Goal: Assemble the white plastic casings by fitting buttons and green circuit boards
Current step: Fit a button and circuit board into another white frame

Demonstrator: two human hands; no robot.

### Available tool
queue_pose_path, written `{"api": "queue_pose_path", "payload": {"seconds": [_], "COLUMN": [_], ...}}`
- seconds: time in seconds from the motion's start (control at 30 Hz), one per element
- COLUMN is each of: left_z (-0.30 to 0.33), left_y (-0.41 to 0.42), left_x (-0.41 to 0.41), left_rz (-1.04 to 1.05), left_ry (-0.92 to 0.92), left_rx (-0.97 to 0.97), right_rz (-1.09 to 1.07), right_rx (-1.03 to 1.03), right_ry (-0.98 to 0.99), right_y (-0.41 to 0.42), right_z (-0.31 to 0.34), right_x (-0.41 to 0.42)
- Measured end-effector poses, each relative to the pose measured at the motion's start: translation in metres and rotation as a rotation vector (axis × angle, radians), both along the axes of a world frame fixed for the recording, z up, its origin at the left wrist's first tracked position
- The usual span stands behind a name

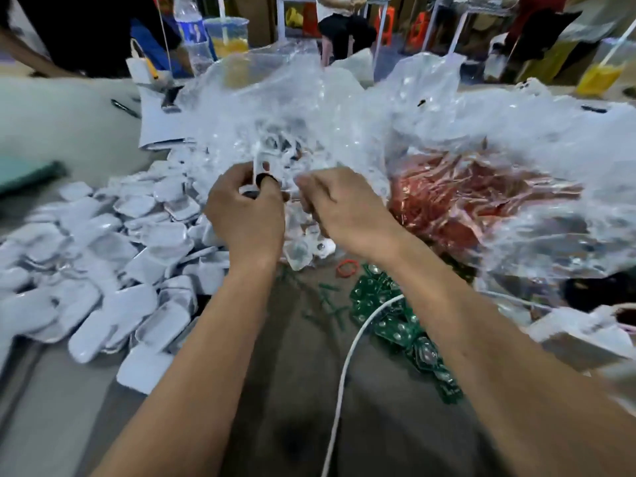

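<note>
Both bare forearms stretched forward, converging toward the middle. Left hand (pixel 246 215) raised with back to the camera, fingers curled, thumb and forefinger pinched up top, dark cap on one fingertip. Right hand (pixel 339 204) just beside it, knuckles up, fingers curled under and pointing left; too blurry to tell what's gripped. Hands close but not touching.

A white plastic casing (pixel 260 163) stands upright at frame centre, pinched in the left hand (pixel 246 215), its button holes showing. A big heap of white casings (pixel 103 256) spreads over the left of the frame. Green circuit boards (pixel 395 321) lie piled at lower centre-right, several bearing round silvery domes.
</note>
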State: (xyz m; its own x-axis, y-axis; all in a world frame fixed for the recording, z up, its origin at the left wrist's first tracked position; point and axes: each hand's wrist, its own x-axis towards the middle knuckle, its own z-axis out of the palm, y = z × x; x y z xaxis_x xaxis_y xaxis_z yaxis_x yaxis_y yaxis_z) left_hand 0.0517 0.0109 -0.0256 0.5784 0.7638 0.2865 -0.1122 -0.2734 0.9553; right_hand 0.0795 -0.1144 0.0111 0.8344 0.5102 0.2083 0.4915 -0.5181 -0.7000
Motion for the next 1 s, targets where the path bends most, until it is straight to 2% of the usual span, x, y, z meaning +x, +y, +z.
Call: {"api": "queue_pose_path", "payload": {"seconds": [0.07,0.13,0.33,0.6,0.8,0.9,1.0], "left_z": [-0.008,-0.010,-0.007,-0.005,-0.009,-0.012,-0.014], "left_y": [0.005,0.009,0.008,0.003,-0.007,-0.013,-0.016], "left_x": [-0.007,-0.005,0.002,0.003,0.002,0.003,0.004], "left_rz": [0.016,-0.024,-0.062,-0.137,-0.286,-0.332,-0.341], "left_ry": [0.032,0.033,0.047,-0.007,-0.057,-0.043,-0.039], "left_rx": [0.051,0.009,-0.007,-0.055,-0.021,-0.016,-0.068], "right_rz": [0.094,0.184,0.222,0.170,0.145,0.206,0.295], "right_rx": [-0.153,-0.201,0.094,0.110,0.131,0.033,-0.163], "right_ry": [-0.069,-0.114,0.018,-0.013,-0.037,-0.059,-0.086], "right_y": [-0.002,-0.008,-0.031,-0.056,-0.062,-0.061,-0.057], "right_z": [-0.028,-0.043,-0.048,-0.044,-0.044,-0.042,-0.043], "right_x": [-0.019,-0.025,-0.025,-0.015,-0.013,-0.015,-0.017]}}
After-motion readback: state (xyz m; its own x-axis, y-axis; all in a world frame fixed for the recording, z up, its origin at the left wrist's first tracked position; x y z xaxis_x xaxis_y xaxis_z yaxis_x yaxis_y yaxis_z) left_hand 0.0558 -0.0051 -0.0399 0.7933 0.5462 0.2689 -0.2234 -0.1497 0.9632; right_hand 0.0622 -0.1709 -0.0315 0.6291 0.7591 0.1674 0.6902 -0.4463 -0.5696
